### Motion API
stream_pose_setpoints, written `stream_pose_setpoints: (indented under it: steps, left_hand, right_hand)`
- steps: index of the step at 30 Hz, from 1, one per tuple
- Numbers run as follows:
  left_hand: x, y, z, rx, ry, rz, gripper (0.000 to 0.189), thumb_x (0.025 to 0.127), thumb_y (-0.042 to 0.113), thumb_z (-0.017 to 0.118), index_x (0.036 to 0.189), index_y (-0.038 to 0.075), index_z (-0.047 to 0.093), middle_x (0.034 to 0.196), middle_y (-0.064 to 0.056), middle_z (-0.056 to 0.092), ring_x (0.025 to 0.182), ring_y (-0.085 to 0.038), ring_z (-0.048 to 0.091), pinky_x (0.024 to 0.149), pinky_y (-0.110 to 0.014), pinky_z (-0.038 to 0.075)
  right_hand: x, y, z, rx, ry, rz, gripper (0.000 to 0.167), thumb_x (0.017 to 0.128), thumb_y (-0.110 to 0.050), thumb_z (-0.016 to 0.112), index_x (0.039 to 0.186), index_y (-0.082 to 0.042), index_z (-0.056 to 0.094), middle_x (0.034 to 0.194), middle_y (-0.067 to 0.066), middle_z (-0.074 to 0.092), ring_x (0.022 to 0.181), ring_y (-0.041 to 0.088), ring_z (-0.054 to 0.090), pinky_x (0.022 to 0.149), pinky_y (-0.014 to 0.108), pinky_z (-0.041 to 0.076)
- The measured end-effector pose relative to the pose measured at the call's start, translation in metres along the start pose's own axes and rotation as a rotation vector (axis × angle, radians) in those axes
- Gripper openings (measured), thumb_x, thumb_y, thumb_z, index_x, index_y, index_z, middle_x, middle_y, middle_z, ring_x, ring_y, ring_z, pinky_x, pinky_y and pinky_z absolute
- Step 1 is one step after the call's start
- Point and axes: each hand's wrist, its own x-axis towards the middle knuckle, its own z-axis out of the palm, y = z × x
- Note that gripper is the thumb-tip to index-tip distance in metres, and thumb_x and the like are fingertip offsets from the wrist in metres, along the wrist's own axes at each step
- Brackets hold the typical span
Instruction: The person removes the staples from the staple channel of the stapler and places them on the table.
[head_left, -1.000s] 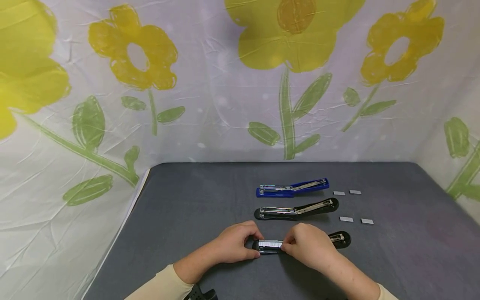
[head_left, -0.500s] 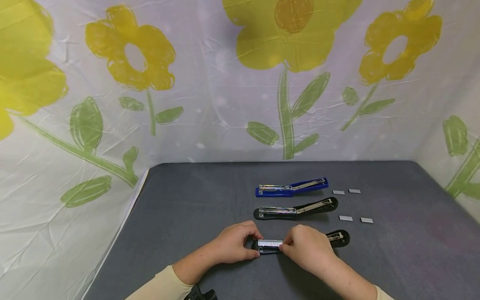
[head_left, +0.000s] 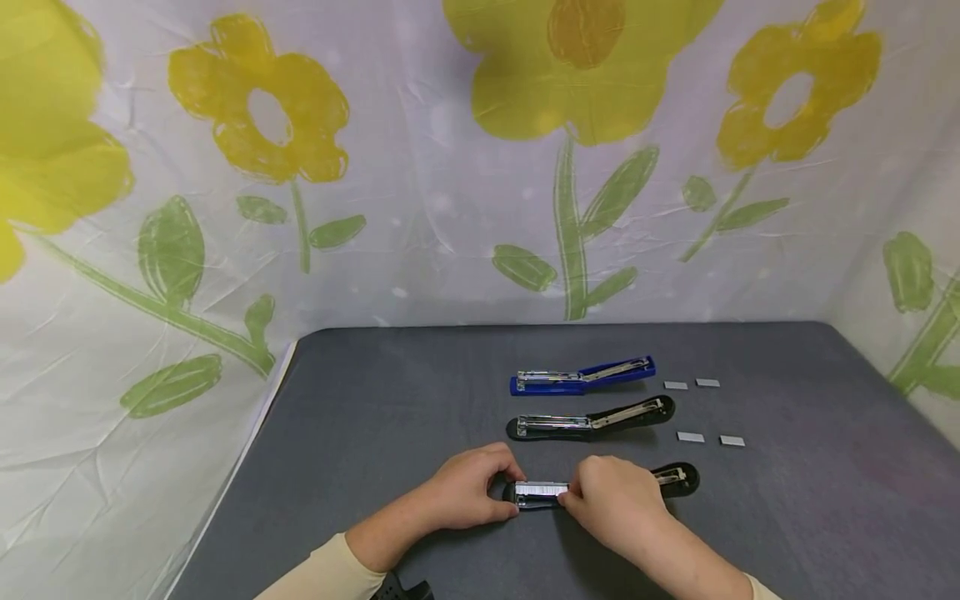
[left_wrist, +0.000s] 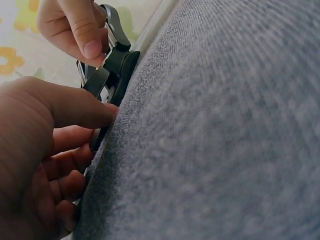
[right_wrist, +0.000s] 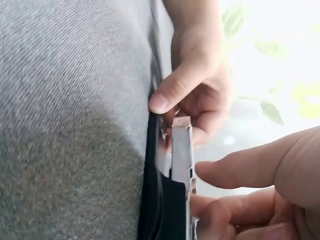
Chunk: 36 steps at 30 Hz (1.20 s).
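Note:
The nearest black stapler (head_left: 534, 503) lies with its top arm swung back, and a silvery strip of staples (head_left: 542, 489) shows along its magazine. My left hand (head_left: 472, 487) grips the stapler's left end between thumb and fingers. Over the middle of the stapler, my right hand (head_left: 617, 502) pinches at the right end of the strip with thumb and forefinger. This hand hides the hinge part; the arm's black tip (head_left: 681, 479) shows beyond it. In the right wrist view, the right thumb (right_wrist: 212, 174) meets the magazine's side (right_wrist: 182, 150).
Behind lie a second opened black stapler (head_left: 555, 427) and an opened blue stapler (head_left: 551, 387). Several small staple strips (head_left: 690, 437) lie to their right on the grey table (head_left: 375, 400). A flowered cloth (head_left: 420, 167) hangs at the back and sides.

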Motion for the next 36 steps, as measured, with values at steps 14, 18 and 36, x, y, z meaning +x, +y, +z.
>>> stream_pose_setpoints:
  steps: [14,18,36]
  left_hand:
    - [-0.007,-0.007,0.005,-0.006,0.026,-0.016,0.027,0.077,0.018,0.088,0.099,0.020,0.073,0.093,0.017,0.058,0.080,-0.001,0.053,0.073,-0.022,0.045]
    - [-0.006,-0.007,0.003,-0.003,0.014,-0.021,0.027,0.078,0.020,0.087,0.101,0.021,0.073,0.094,0.018,0.058,0.080,-0.001,0.053,0.073,-0.022,0.044]
    - [-0.001,0.000,0.001,-0.027,0.005,0.000,0.026,0.078,0.018,0.088,0.099,0.021,0.073,0.093,0.018,0.057,0.078,-0.001,0.051,0.071,-0.021,0.043]
  right_hand:
    - [0.005,0.004,0.009,0.247,-0.023,0.056,0.024,0.084,-0.026,0.083,0.063,-0.022,0.071,0.062,-0.010,0.055,0.057,0.011,0.047,0.052,0.033,0.036]
    - [0.006,0.003,0.009,0.272,0.016,0.057,0.025,0.085,-0.026,0.083,0.065,-0.022,0.069,0.061,-0.011,0.054,0.056,0.011,0.047,0.053,0.032,0.035]
    - [0.008,0.013,0.009,0.260,0.086,-0.242,0.007,0.084,-0.016,0.085,0.088,-0.016,0.079,0.077,-0.014,0.069,0.070,0.001,0.060,0.063,0.028,0.048]
